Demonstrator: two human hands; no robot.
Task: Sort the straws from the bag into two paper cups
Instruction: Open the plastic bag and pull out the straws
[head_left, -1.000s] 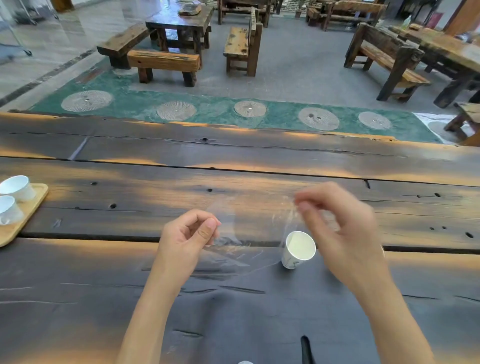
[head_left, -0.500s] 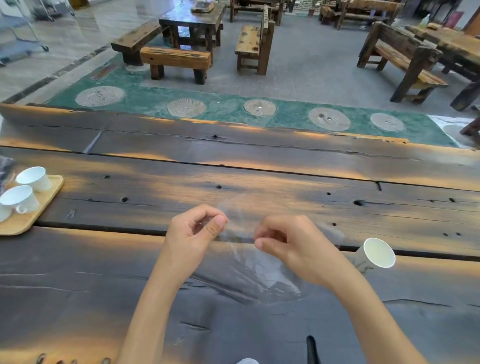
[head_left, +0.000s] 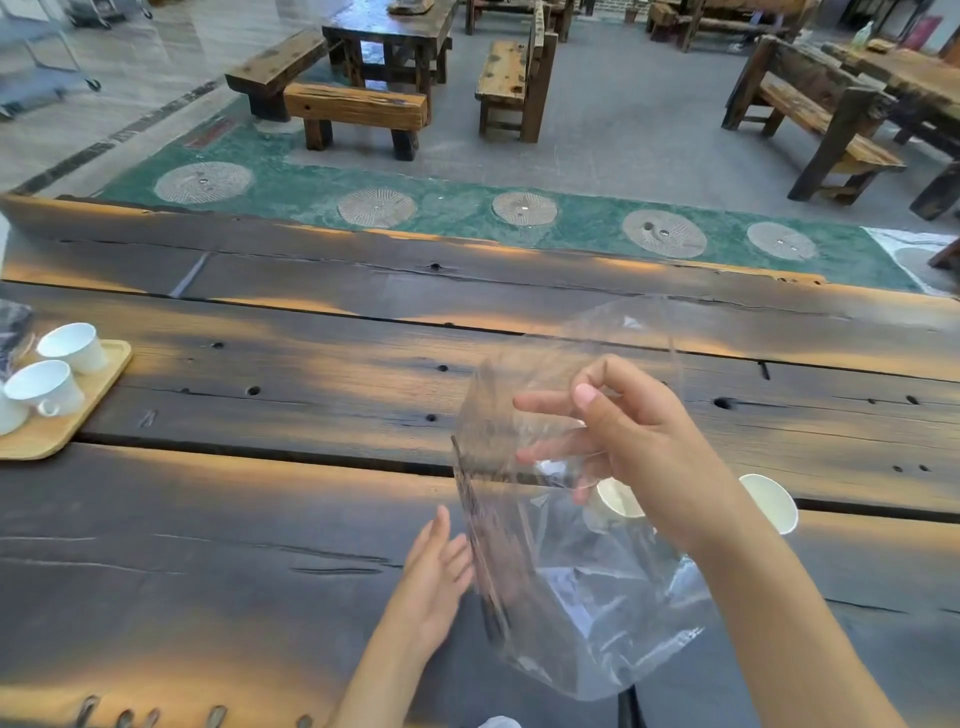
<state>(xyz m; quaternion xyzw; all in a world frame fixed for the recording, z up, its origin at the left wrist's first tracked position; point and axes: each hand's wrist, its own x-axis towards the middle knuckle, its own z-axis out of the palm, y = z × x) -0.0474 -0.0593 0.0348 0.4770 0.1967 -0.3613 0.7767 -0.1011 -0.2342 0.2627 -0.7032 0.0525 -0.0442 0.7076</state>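
Note:
A clear plastic bag (head_left: 571, 587) hangs above the dark wooden table (head_left: 260, 545), lifted by my right hand (head_left: 623, 441), which pinches its upper edge. No straws show inside it. My left hand (head_left: 434, 582) is lower, fingers spread, its fingertips beside the bag's left fold and holding nothing. One white paper cup (head_left: 618, 499) lies seen through the bag behind my right hand. A second white paper cup (head_left: 771, 501) lies on its side to the right of my wrist.
A wooden tray (head_left: 62, 426) with white ceramic cups (head_left: 72, 345) sits at the table's left edge, next to a dark object at the far left. A black thing (head_left: 626, 706) pokes up at the near edge. Benches and tables stand beyond.
My right hand has raised the bag and spread it open. My left hand has let go of the bag and dropped lower. A second paper cup has come into sight.

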